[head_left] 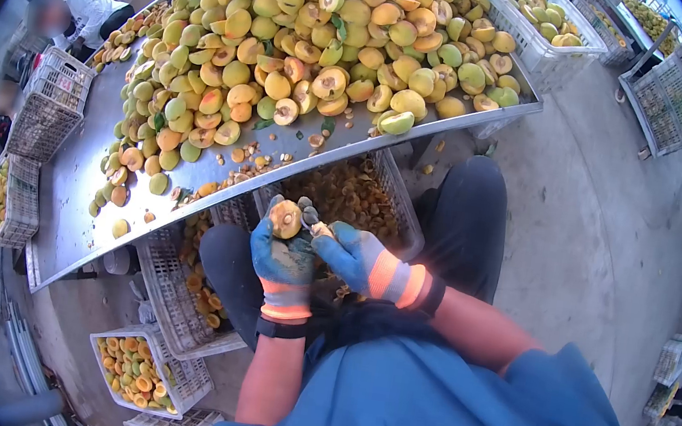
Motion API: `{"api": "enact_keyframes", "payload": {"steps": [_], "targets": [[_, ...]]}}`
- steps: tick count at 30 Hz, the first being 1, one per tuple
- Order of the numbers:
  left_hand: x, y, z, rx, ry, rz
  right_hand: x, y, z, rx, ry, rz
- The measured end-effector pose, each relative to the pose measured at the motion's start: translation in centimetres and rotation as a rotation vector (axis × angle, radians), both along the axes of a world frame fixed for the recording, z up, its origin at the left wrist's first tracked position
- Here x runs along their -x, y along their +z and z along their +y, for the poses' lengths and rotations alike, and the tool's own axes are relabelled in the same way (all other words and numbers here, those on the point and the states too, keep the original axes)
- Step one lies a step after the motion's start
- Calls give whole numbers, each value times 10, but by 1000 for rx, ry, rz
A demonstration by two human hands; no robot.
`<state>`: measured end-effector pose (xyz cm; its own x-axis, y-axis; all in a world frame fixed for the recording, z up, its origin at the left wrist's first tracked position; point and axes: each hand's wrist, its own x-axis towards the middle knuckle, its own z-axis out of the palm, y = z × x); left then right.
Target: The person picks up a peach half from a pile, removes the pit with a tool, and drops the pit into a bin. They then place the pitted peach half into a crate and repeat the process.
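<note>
My left hand (281, 259), in a blue and orange work glove, is closed around a halved apricot (286, 218). The cut face is turned up, and the stone shows in its middle. Beside the fruit, my right hand (351, 255), gloved alike, is pinched on a small tool (320, 228) at the fruit's edge. Fingers cover most of this tool, so its exact kind is hard to make out. Both hands are above a crate (410, 213) of brownish stones and scraps between my knees.
A metal table (70, 212) in front bears a large heap of halved apricots (285, 50). Crates with apricot halves stand at lower left (199, 375) and upper right (564, 53). Stacked crates (51, 110) and another person (92, 12) are at the left.
</note>
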<state>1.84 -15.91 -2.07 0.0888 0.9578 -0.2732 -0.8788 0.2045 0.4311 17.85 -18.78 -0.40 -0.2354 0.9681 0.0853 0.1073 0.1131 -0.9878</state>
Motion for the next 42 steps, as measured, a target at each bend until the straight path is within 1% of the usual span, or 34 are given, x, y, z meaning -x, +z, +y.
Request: {"api": "enact_keyframes", "payload": {"steps": [1, 3, 7, 9, 10, 12, 13, 15, 16, 18, 19, 21, 22, 24, 25, 27, 28, 30, 31, 33, 34, 36, 37, 39, 40, 42], "targets": [[-3, 4, 1, -6, 0, -9, -1, -1, 2, -6, 0, -9], [-4, 11, -5, 24, 4, -59, 1, -8, 2, 109, 64, -90], [-10, 18, -9, 10, -3, -65, 4, -5, -1, 57, 54, -152], [-12, 19, -11, -10, -24, -43, 7, -16, -2, 92, 25, -55], [-14, 18, -11, -9, -26, -45, 6, -9, -2, 93, 23, -57], [-19, 14, -12, -35, 31, 53, 5, 7, -4, 276, 48, 88], [-21, 14, -13, -34, 28, 52, 6, 4, -4, 277, 44, 87], [-24, 13, -17, -79, 56, 163, 9, -5, -6, 241, 42, 83], [-25, 13, -18, -79, 53, 162, 10, -3, -6, 241, 39, 83], [-27, 12, -20, -133, 52, 168, 11, 0, -7, 339, 78, 239], [-27, 12, -19, -134, 50, 167, 10, 1, -6, 338, 75, 238], [-28, 13, -17, -146, 46, 217, 9, 1, -5, 152, 80, 65], [-29, 12, -18, -145, 42, 218, 9, -1, -5, 153, 76, 67], [-38, 11, -16, -50, 139, 252, 6, -4, -1, 122, 121, -49], [-39, 11, -15, -50, 136, 251, 3, -1, 1, 122, 119, -50], [-38, 11, -14, 25, 120, 319, -2, 5, 3, -52, 243, -322], [-38, 12, -14, 25, 118, 318, -3, 2, 4, -52, 241, -322], [-38, 13, -12, -14, 118, 300, -3, -9, 7, -278, 322, -368], [-36, 11, -13, -11, 118, 300, 0, -11, 8, -275, 323, -367], [-32, 6, -11, 12, 105, 312, 4, -14, 10, 426, 313, 56], [-32, 6, -11, 14, 104, 312, -1, -6, 13, 429, 313, 56], [-31, 6, -13, 19, 108, 359, -15, 24, 20, 813, 476, 52], [-32, 5, -13, 21, 107, 359, -15, 29, 21, 815, 476, 53], [-32, 3, -13, 35, 137, 389, -14, 35, 22, 858, 453, -26], [-32, -1, -13, 37, 135, 389, -12, 22, 20, 860, 451, -26], [-31, -12, -12, 23, 178, 436, -5, -13, 14, 77, 419, -173]]}}
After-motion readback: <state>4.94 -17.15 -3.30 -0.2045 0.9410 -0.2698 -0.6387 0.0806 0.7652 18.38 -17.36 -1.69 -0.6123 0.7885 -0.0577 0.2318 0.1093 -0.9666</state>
